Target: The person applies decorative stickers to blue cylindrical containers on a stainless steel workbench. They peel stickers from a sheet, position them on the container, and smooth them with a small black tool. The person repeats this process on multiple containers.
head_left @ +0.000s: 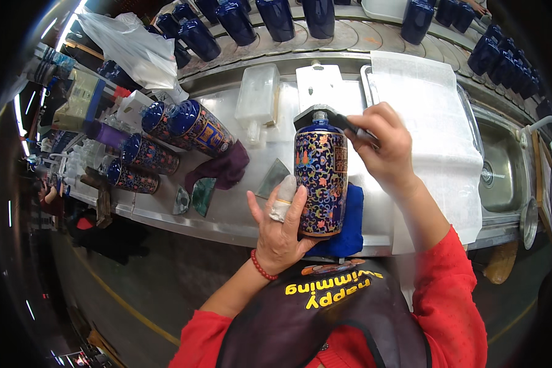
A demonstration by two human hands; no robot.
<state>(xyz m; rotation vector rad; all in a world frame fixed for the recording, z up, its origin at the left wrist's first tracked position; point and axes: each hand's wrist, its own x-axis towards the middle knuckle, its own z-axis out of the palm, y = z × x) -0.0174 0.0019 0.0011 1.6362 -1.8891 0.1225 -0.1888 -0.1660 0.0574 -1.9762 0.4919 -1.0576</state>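
A dark blue bottle with a colourful flower pattern is in front of me, its neck pointing away. My left hand grips its lower left side; one finger has a pale wrapping. Beside the neck, my right hand pinches a slim dark pen-like tool. Its tip is too blurred to make out. Behind the neck is a dark angular piece. A bright blue cloth lies partly beneath the bottle.
Several patterned bottles stand at left by a purple cloth. Flat greenish pieces lie nearby. A clear block-shaped bottle lies behind. White paper covers the right side, before a sink. Plain blue bottles line a conveyor.
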